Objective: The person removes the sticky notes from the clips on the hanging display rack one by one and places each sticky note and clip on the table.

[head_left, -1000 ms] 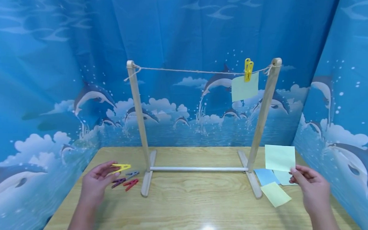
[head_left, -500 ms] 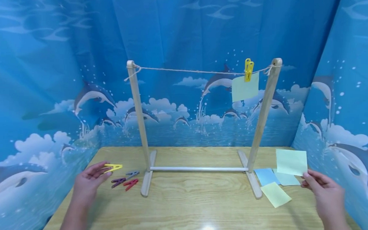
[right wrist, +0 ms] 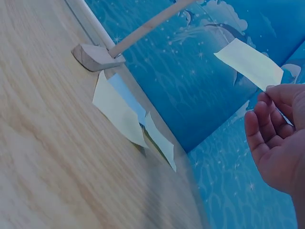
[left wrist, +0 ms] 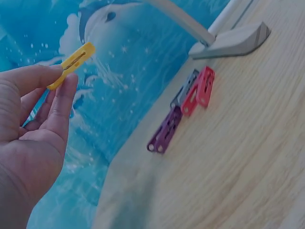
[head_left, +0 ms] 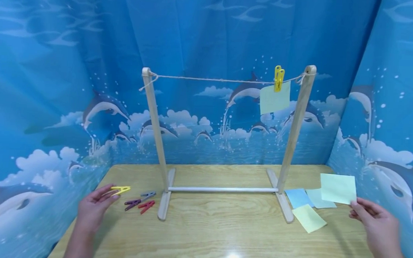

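My left hand (head_left: 93, 208) pinches a yellow clothespin (head_left: 123, 189) above the table's left side, also clear in the left wrist view (left wrist: 81, 56). Right of it lie a purple clothespin (head_left: 133, 204), a grey one (head_left: 148, 195) and a red one (head_left: 147, 206). My right hand (head_left: 377, 222) holds a pale green paper (head_left: 338, 188) by its lower right corner, raised over the right side. Below and left of that paper rest a blue paper (head_left: 299, 198), another pale green paper (head_left: 318, 198) and a yellow paper (head_left: 309, 218).
A wooden stand (head_left: 293, 136) with a string (head_left: 208, 79) across its top stands mid-table. Near the string's right end, yellow clothespins (head_left: 279, 79) hold a pale green paper (head_left: 274, 99). Dolphin-printed curtains (head_left: 209, 38) surround the wooden table (head_left: 203, 227).
Both hands have moved outward and slightly down: the left one leftward with the yellow clothespin, the right one rightward with the pale green paper.
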